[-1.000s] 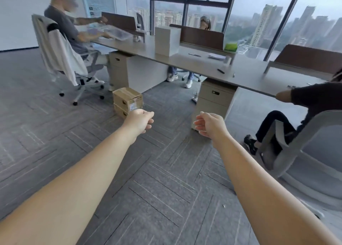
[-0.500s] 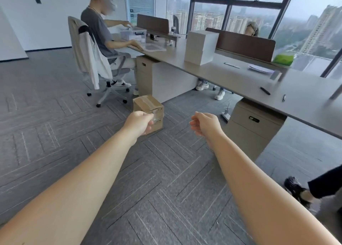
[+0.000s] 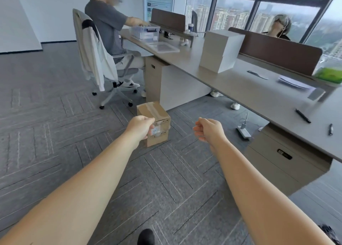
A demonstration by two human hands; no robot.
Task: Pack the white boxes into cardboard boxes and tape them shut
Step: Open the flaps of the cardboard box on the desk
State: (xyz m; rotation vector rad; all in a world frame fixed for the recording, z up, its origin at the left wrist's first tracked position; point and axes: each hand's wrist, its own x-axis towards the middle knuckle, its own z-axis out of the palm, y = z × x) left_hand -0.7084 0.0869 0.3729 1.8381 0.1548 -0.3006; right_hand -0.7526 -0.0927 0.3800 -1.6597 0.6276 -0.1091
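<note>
Stepped nearer to the stack of two taped brown cardboard boxes (image 3: pixel 157 113) on the grey carpet floor (image 3: pixel 55 133) in the last second. Turned left as well, and so lost sight of the seated person in black to the right of that stack. Brought the tall pile of plain white boxes (image 3: pixel 220 50) much closer too, up on the long pale worktop (image 3: pixel 240 82), behind the cardboard stack and to its right.

Kept the left grip (image 3: pixel 141 127) curled in like a fist, with nothing in it, right in front of the cardboard stack. Kept the right grip (image 3: pixel 209 129) curled in the same way, also with nothing in it, just to the right of that stack. Likely meant a walk over to fetch more white boxes, or to pick up the cardboard stack. Still had all the packing and taping of those white boxes to do.

Could not tell if the left grip touched the cardboard stack or just hung in front of it. Covered part of the stack's front and its label. Could not read that label, too blurry. Could not count the white boxes in the pile. Could not see any tape roll or any open cardboard box. Saw only the tip of a dark shoe (image 3: pixel 146 237) below the stack, cut off at the bottom edge.
</note>
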